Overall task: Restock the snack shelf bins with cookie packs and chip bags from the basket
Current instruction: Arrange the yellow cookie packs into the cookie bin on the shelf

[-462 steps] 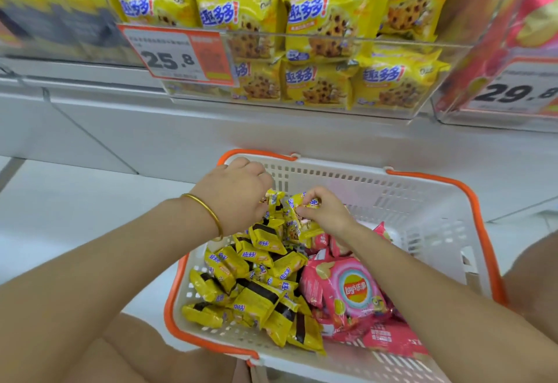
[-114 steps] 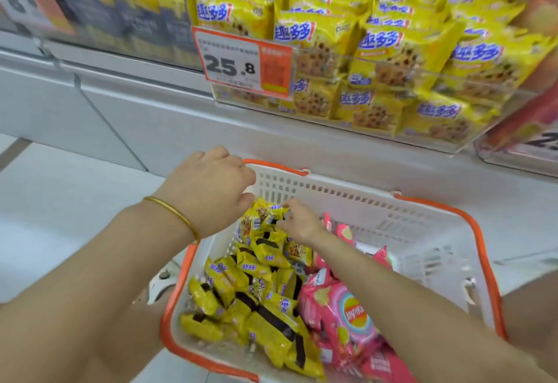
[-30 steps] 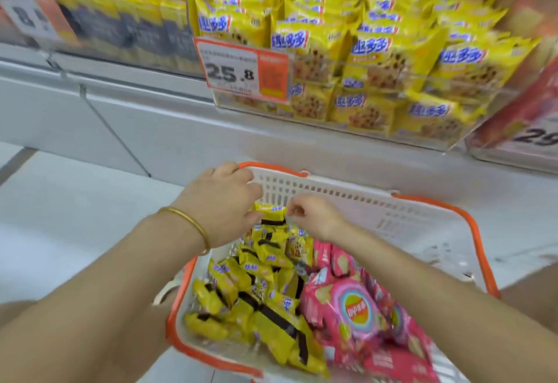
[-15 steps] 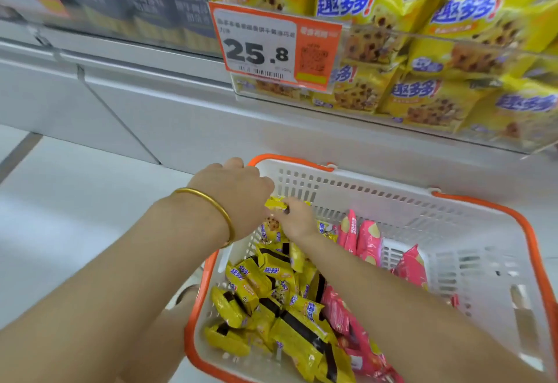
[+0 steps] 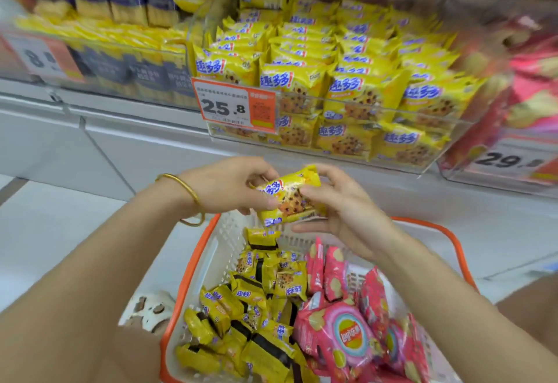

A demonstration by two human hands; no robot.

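Left hand (image 5: 232, 185) and right hand (image 5: 338, 210) both grip one yellow cookie pack (image 5: 290, 198) between them, above the basket (image 5: 194, 269). Cookie bin (image 5: 377, 111) beyond the hands; chip bags (image 5: 347, 331) below the right hand.

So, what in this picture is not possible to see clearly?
Head view only.
Left price tag: motion blur, only an 8 reads.
Small print on the 25.8 tag: too small.
Basket: near end cut off by the bottom edge.
Held cookie pack: left hand and right hand cover part; one or several, unclear.
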